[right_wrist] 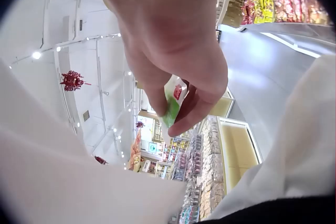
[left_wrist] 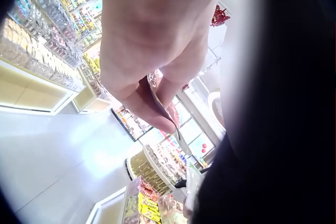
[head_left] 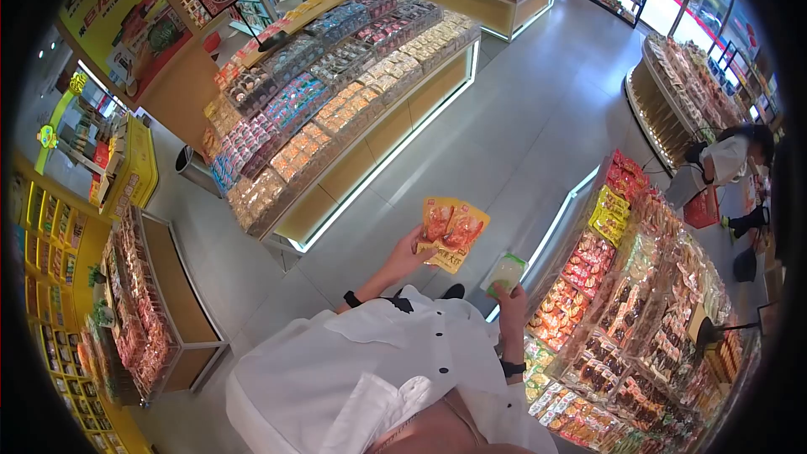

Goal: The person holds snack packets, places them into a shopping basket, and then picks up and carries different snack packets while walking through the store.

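My left hand (head_left: 407, 254) grips yellow-orange snack packets (head_left: 456, 234) with red food pictures, fanned out in front of my white shirt. In the left wrist view, thumb and fingers pinch a packet (left_wrist: 155, 98) seen nearly edge-on. Lower and to the right, my right hand (head_left: 510, 304) pinches a small green and white packet (head_left: 508, 270) by its lower end, beside a display of packaged snacks (head_left: 580, 273). A red label shows on the green and white packet (right_wrist: 174, 103) in the right wrist view, with part of it hidden by the fingers.
A long lit counter (head_left: 370, 92) heaped with packaged snacks stands ahead. Grey floor (head_left: 538, 109) runs between it and the right display. Another person (head_left: 723, 160) with a red basket (head_left: 702, 208) is at the far right. A smaller display (head_left: 139, 311) stands at the left.
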The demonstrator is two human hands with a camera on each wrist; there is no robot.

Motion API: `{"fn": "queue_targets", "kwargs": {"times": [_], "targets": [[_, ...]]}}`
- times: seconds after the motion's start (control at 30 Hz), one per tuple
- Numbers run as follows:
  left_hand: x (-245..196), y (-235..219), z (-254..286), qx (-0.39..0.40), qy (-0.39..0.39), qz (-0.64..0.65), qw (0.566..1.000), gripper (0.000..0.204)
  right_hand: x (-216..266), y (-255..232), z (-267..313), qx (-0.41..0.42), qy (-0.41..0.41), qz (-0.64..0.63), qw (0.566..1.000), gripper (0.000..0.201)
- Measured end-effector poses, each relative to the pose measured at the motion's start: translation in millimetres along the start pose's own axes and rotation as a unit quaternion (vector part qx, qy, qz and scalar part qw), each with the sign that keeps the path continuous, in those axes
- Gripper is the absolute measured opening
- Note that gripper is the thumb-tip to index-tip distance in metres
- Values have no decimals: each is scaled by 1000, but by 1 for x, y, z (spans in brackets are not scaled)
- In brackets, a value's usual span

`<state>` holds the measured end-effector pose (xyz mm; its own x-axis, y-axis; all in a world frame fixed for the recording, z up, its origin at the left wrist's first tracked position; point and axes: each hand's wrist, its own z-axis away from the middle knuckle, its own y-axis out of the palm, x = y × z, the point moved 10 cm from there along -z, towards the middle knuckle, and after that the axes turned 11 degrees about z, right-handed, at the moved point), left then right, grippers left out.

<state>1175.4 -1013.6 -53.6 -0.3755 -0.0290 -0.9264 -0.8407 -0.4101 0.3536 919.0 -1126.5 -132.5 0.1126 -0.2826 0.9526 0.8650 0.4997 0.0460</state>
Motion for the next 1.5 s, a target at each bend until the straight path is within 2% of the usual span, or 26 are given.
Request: {"fn": "queue_targets", "kwargs": {"times": [0.07, 0.1, 0.17, 0.2, 0.23, 0.3, 0.33, 0.4, 0.5, 0.6, 0.67, 0.7, 0.73, 0.77, 0.83, 0.87, 0.93, 0.97, 1.03, 1.13, 1.3, 1.43, 1.5], "targets": [[-14, 6, -35, -8, 8, 8, 1000, 50, 17, -2, -37, 2, -34, 126, 991, 25], [-21, 2, -46, -22, 14, 17, 1000, 50, 25, -1, -52, 8, -29, 124, 992, 25], [-19, -10, -62, -42, 8, 19, 999, 50, 45, -3, -79, 17, -12, 248, 969, 24], [-16, -15, -73, -55, 9, 25, 998, 49, 54, 0, -95, 20, -60, 159, 985, 23], [-13, -22, -85, -67, 14, 33, 997, 49, 56, -2, -111, 32, -61, 168, 983, 23], [-7, -38, -102, -88, 1, 26, 996, 49, 61, -15, -137, -21, -21, 108, 994, 24], [-6, -45, -111, -96, -1, 32, 995, 49, 67, -10, -150, -14, -16, 115, 993, 24], [-7, -58, -140, -121, -3, 48, 991, 48, 66, -9, -174, -38, 51, -84, 994, 30], [-16, -68, -198, -127, 14, 67, 990, 47, 61, -16, -223, -78, 78, -123, 986, 32], [-34, -77, -269, -104, 31, 25, 994, 47, 93, -12, -272, -95, 36, -128, 987, 30], [-38, -82, -319, -86, -6, 20, 996, 48, 122, -7, -301, -113, 15, -131, 985, 31], [-41, -73, -345, -30, -32, 13, 999, 48, 141, -5, -311, -120, -5, -98, 988, 32], [-50, -70, -371, -7, -33, -14, 999, 51, 158, -4, -322, -120, -22, -59, 991, 33], [-58, -67, -399, 7, -28, -37, 999, 54, 167, -12, -328, -164, -23, -66, 984, 33], [-56, -56, -453, 62, -53, -30, 996, 54, 184, -5, -349, -148, -36, -33, 988, 32], [-56, -52, -475, 77, -63, -24, 995, 53, 183, -8, -354, -171, -32, -38, 984, 32], [-65, -22, -515, 125, -84, -28, 988, 51, 179, -20, -360, -233, -44, -164, 958, 32], [-67, -7, -532, 154, -93, -33, 983, 49, 178, -23, -359, -246, -40, -164, 954, 32], [-57, 12, -568, 188, -105, -44, 976, 49, 167, -36, -354, -303, -38, -308, 901, 33], [-35, 47, -603, 241, -157, -28, 957, 51, 168, -49, -356, -341, -24, -298, 891, 34], [-19, 103, -651, 293, -190, -39, 936, 51, 143, -82, -384, -430, 4, -289, 855, 35], [-32, 126, -706, 300, -156, -36, 940, 56, 159, -110, -458, -434, -45, -286, 853, 40], [-49, 126, -738, 253, -135, -43, 957, 56, 180, -113, -520, -320, -6, -238, 917, 43]]}}
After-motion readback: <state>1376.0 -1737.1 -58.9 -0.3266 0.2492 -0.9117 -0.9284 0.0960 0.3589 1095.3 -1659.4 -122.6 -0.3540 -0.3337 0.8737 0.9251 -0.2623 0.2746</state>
